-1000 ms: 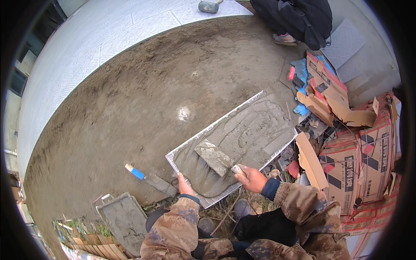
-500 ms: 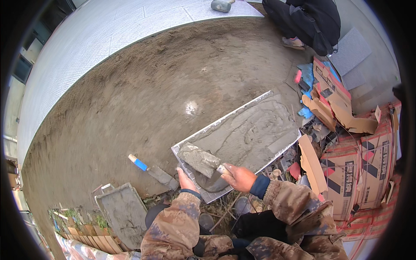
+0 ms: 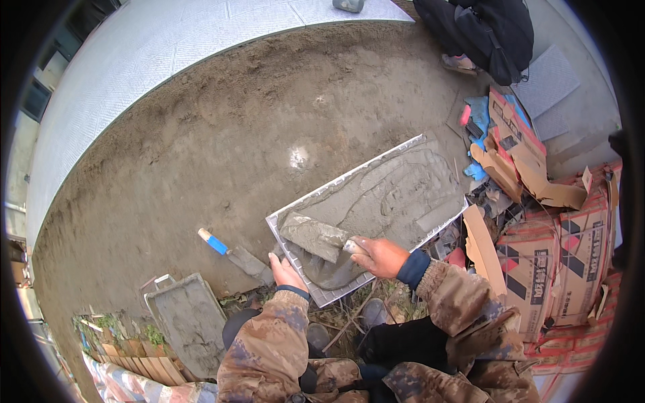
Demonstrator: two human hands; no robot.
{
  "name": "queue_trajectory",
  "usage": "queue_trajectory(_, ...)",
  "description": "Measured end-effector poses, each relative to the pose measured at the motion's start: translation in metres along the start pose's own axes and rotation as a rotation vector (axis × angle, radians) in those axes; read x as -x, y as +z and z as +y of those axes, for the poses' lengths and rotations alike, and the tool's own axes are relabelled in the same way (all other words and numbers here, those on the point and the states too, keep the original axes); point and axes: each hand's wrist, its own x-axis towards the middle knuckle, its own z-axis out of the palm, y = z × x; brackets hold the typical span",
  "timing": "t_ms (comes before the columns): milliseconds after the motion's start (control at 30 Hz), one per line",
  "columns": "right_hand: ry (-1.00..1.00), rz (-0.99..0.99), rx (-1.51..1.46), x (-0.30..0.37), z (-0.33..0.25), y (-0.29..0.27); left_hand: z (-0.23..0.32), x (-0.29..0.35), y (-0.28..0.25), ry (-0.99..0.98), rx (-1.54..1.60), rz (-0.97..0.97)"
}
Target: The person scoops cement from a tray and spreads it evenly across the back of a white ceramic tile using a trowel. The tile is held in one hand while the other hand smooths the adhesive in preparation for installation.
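A large rectangular tile (image 3: pixel 386 149) lies at a slant before me, its back coated with wet grey mortar (image 3: pixel 403 181). My right hand (image 3: pixel 383 256) is closed round the short handle of a trowel (image 3: pixel 312 235), whose mortar-smeared blade rests over the tile's left end. At the tile's near left edge is my left hand (image 3: pixel 287 274), gripping the rim; some of its fingers are hidden. Just left of that hand, a second trowel (image 3: pixel 213 243) with a blue and cream handle lies on the mortar bed.
A mortar-caked tray (image 3: pixel 185 316) sits at the lower left. Red and brown cartons (image 3: pixel 531 269) and torn cardboard (image 3: pixel 514 151) crowd the right. Pale laid tiles (image 3: pixel 195 40) curve along the far side, a grey mallet head (image 3: pixel 348 5) on them. A person in black (image 3: pixel 484 33) crouches far right.
My right hand and the trowel have shifted slightly to the right and away from me. The left hand stays at the tile's edge. The whole view has moved a little.
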Motion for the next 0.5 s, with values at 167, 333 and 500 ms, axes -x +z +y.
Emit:
queue_trajectory(167, -0.023, -0.039, 0.015, -0.012, 0.007, -0.004, 0.002, 0.003, 0.002, -0.026, 0.010, -0.001)
queue_trajectory(333, -0.063, -0.251, 0.103, 0.013, 0.019, -0.015, 0.008, 0.010, 0.008, -0.013, -0.041, 0.051)
queue_trajectory(500, -0.113, -0.328, 0.176, 0.045, 0.028, -0.027, 0.008, 0.007, 0.001, -0.032, -0.038, -0.011)
